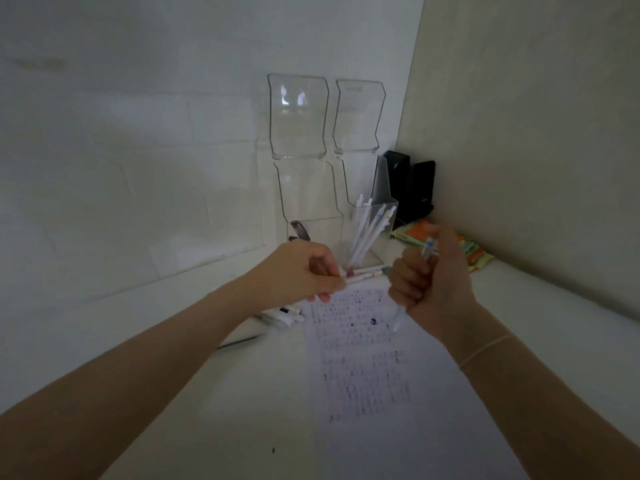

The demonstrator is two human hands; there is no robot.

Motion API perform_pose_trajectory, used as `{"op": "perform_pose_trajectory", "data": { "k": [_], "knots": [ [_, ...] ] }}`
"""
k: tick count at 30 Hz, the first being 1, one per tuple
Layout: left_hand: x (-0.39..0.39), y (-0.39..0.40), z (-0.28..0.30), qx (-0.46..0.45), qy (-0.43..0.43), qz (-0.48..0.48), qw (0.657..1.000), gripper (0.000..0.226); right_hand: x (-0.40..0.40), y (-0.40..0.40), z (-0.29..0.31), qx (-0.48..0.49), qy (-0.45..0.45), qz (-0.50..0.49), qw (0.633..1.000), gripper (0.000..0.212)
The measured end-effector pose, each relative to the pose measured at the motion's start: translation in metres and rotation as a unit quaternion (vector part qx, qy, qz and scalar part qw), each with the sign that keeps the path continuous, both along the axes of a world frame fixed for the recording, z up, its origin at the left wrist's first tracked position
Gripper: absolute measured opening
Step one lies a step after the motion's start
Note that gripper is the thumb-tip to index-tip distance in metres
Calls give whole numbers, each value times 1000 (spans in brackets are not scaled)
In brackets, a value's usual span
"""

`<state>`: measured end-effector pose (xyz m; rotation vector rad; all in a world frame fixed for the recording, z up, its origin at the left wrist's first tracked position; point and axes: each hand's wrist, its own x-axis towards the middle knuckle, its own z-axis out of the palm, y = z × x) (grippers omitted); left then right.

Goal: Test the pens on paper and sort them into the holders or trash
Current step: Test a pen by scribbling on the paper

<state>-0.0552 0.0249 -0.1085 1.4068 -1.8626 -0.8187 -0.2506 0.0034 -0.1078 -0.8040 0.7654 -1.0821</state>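
Two clear wall pockets are hanging on the far wall above the white counter. Black boxes are standing in the far right corner, with colourful paper packets lying near them.

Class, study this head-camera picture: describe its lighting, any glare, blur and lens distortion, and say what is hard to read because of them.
Head view: dim and flat, with faint shadows; small bright glare on the upper clear wall pocket; wide-angle bending curves the forearms and wall corner; soft throughout, so the marks on the paper are unreadable; the right hand and its pen are motion-smeared; the left hand is somewhat sharper.
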Motion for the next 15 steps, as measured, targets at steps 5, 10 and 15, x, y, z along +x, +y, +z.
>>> {"op": "perform_pose_trajectory", "data": {
  "k": [5, 10, 15],
  "knots": [
    [-14, -3, -51, -64, -122, 1, 990, 4, -11, 10, -5, -30, -61, 31, 997, 43],
    [-32, -1, -87, -150, -199, -53, 967, 14, -19, 34, -17, -126, 255, -151, 947, 44],
    [-38, 4, -106, -233, -239, -44, 941, 20, -41, 63, -30, -39, 238, -19, 970, 43]
  ]
}}
